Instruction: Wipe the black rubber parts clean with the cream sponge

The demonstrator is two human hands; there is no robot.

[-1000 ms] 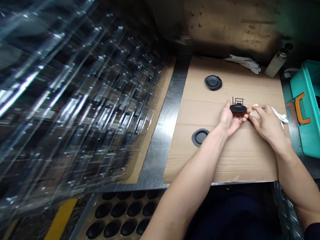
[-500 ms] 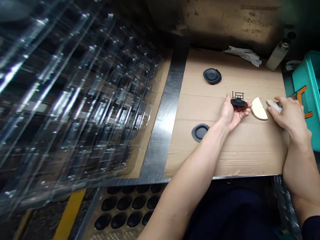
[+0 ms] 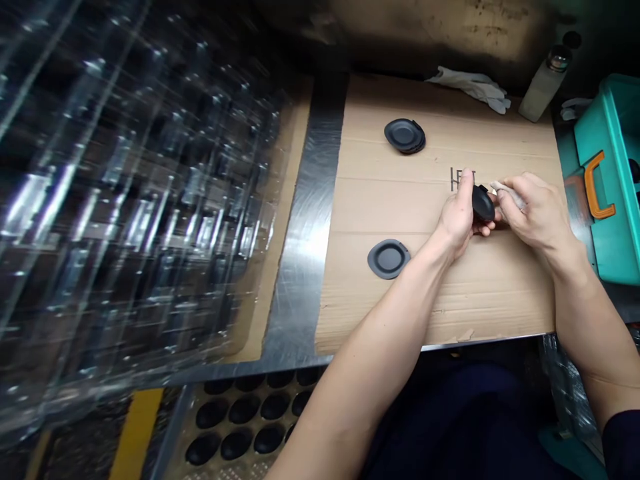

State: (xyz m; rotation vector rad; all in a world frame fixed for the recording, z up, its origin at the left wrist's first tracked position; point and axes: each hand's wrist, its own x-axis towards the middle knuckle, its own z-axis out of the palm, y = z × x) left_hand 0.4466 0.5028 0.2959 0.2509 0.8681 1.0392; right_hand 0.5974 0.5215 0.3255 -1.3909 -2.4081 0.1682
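Observation:
My left hand [image 3: 456,217] is closed around a small black oval plastic part [image 3: 483,203], which it holds tilted up on edge above the cardboard. Beside it, my right hand [image 3: 537,210] pinches a white cloth-like piece [image 3: 511,193] close to the part's right side; whether the two touch I cannot tell. One flat black oval piece [image 3: 389,259] lies by my left forearm. Farther back rests a small stack of similar black pieces [image 3: 404,135]. The cream half-round pad is not visible now.
A cardboard sheet [image 3: 380,200] covers the metal table [image 3: 300,253]. Clear plastic trays [image 3: 150,200] are stacked at the left. A white glove [image 3: 473,85] and a bottle [image 3: 545,87] sit at the back, a teal bin [image 3: 585,140] at the right. Below is a tray of black parts [image 3: 245,409].
My right hand has moved left to my left hand, carrying the white piece. The black part is now turned up on edge. The cream pad has gone from sight, and the view has shifted slightly.

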